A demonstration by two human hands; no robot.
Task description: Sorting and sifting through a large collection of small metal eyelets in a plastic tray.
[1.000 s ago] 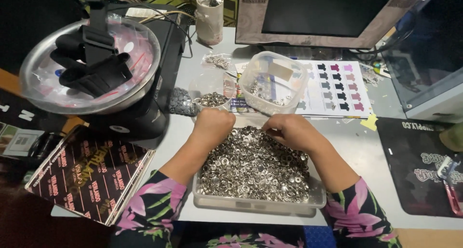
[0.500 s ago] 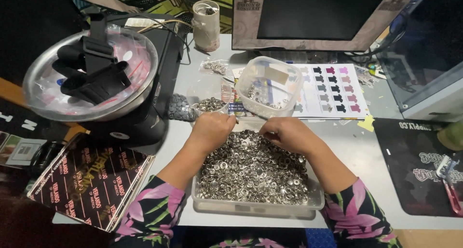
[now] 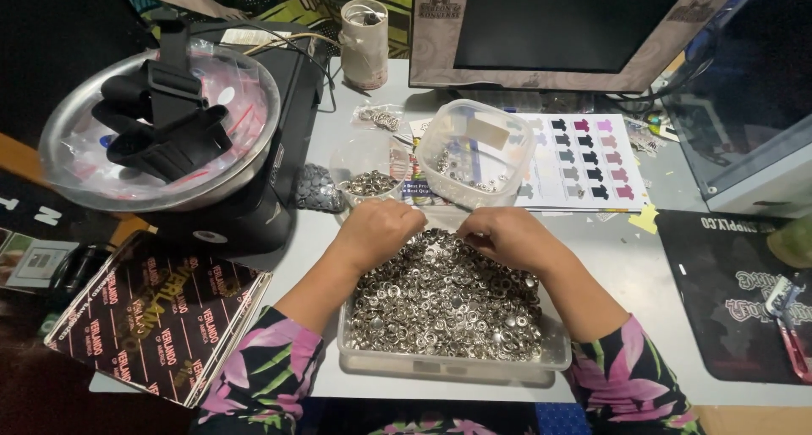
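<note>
A clear rectangular tray heaped with several small silver metal rings sits on the grey table in front of me. My left hand and my right hand hover close together over the tray's far edge, fingers curled inward. Whatever they pinch is too small to see. Just beyond them stand a clear tub tilted on its side with a few rings inside, and a small round clear cup holding more rings.
A large metal bowl with black parts sits on a black machine at left. A black patterned box lies at lower left. A colour chart sheet, a monitor, a cylindrical holder and a black mat surround the work area.
The view has shifted slightly. Both hands stay over the far edge of the tray, drawn a little closer together.
</note>
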